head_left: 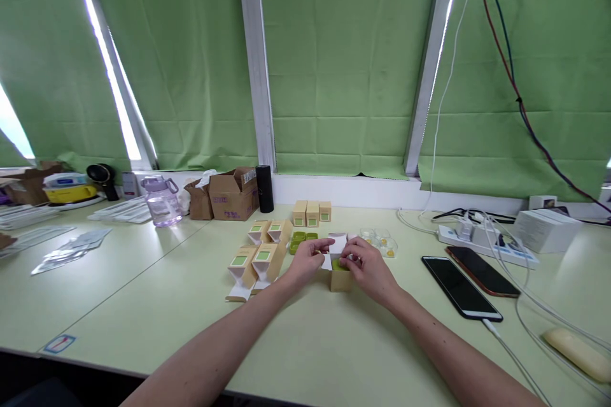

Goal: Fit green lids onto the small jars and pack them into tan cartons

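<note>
A small kraft cardboard box (340,282) stands upright on the table between my hands, its white-lined flaps raised. Something green (337,265) shows inside its open top. My left hand (307,262) is closed at the left flap, thumb and index finger pinching its edge. From the other side, my right hand (371,269) curls its fingers onto the box's right rim, partly hiding the opening. Several opened kraft boxes (263,257) with green labels lie left of my left hand. Just behind that hand are green square containers (298,237).
Closed small boxes (312,213) stand at the back, with clear round-celled packs (380,242) behind my right hand. Phones (461,287), a power strip (487,246) and loose cables lie right. A purple jug (163,200) and a brown carton (233,195) stand left.
</note>
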